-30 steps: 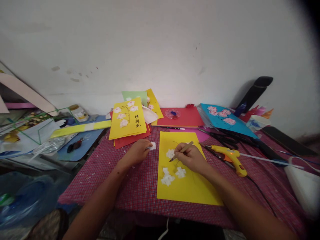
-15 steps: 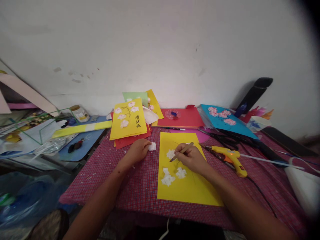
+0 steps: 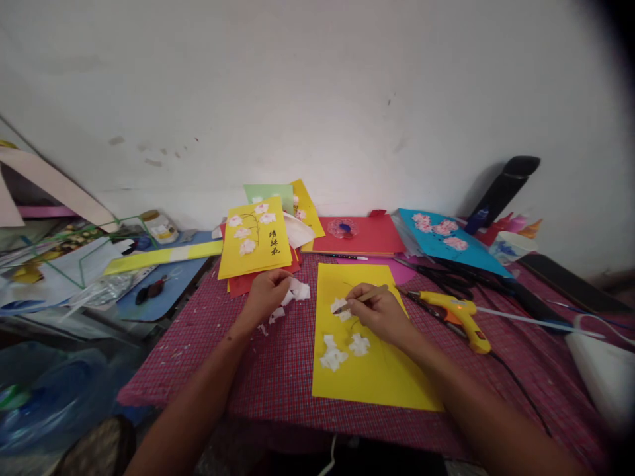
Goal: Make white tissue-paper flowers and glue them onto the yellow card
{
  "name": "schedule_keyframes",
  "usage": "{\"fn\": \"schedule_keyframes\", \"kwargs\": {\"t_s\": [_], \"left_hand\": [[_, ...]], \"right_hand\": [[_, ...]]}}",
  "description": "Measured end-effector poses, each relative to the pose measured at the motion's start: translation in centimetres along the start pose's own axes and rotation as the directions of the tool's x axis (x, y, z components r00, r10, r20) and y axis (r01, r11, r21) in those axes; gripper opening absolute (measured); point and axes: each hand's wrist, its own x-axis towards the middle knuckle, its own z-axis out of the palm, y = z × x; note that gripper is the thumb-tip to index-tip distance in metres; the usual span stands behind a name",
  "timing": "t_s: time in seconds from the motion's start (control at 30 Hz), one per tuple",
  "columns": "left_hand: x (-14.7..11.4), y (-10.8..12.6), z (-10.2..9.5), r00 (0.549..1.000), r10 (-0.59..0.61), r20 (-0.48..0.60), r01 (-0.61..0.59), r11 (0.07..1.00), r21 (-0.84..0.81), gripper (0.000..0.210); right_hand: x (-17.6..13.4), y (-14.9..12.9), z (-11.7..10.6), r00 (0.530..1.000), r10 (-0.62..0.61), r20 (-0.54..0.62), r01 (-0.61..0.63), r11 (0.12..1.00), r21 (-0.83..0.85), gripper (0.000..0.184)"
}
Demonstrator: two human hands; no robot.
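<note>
My left hand (image 3: 268,295) has its fingers pinched at a small heap of white paper pieces (image 3: 298,289) on the checked cloth, closed on a piece of white paper whose edges its fingertips partly hide. In my right hand (image 3: 376,309) is a slim wooden-handled paintbrush (image 3: 381,290) with a dark tip. That tip touches or hovers just over a white paper flower (image 3: 342,308) on a yellow sheet (image 3: 377,380). Lower on the same sheet lie two more white flowers, one at left (image 3: 333,354) and one at right (image 3: 359,344). Thin drawn stems show faintly between them.
A yellow glue gun (image 3: 459,311) with its cord lies right of the sheet, near black scissors (image 3: 446,277). Behind are a finished yellow flower card (image 3: 255,261), red card (image 3: 380,235), a blue flower card (image 3: 446,231) and a paper cup (image 3: 512,248).
My left hand has shifted slightly left and up, uncovering more white paper pieces beneath and beside it. The brush tip has moved up onto the upper white flower.
</note>
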Motion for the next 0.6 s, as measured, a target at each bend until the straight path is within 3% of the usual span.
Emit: {"fn": "schedule_keyframes", "kwargs": {"t_s": [0.17, 0.27, 0.43, 0.6], "left_hand": [[-0.2, 0.3, 0.1, 0.996, 0.091, 0.005, -0.091, 0.984, 0.152, 0.021], [-0.3, 0.1, 0.4, 0.976, 0.219, 0.015, -0.213, 0.927, 0.31, 0.015], [-0.3, -0.7, 1.0, 0.896, 0.399, 0.193, -0.443, 0.791, 0.423, 0.01], [-0.6, -0.5, 1.3, 0.863, 0.372, 0.343, -0.499, 0.737, 0.457, 0.013]], "right_hand": [[-0.1, 0.0, 0.4, 1.0, 0.011, 0.005, -0.011, 1.0, 0.009, 0.015], [-0.2, -0.1, 0.4, 1.0, 0.029, -0.006, -0.029, 1.0, -0.008, 0.012], [-0.2, -0.1, 0.3, 1.0, 0.02, 0.011, -0.019, 0.999, -0.047, 0.012], [-0.1, -0.1, 0.4, 1.0, 0.026, 0.016, -0.025, 0.999, -0.045, 0.011]]}}
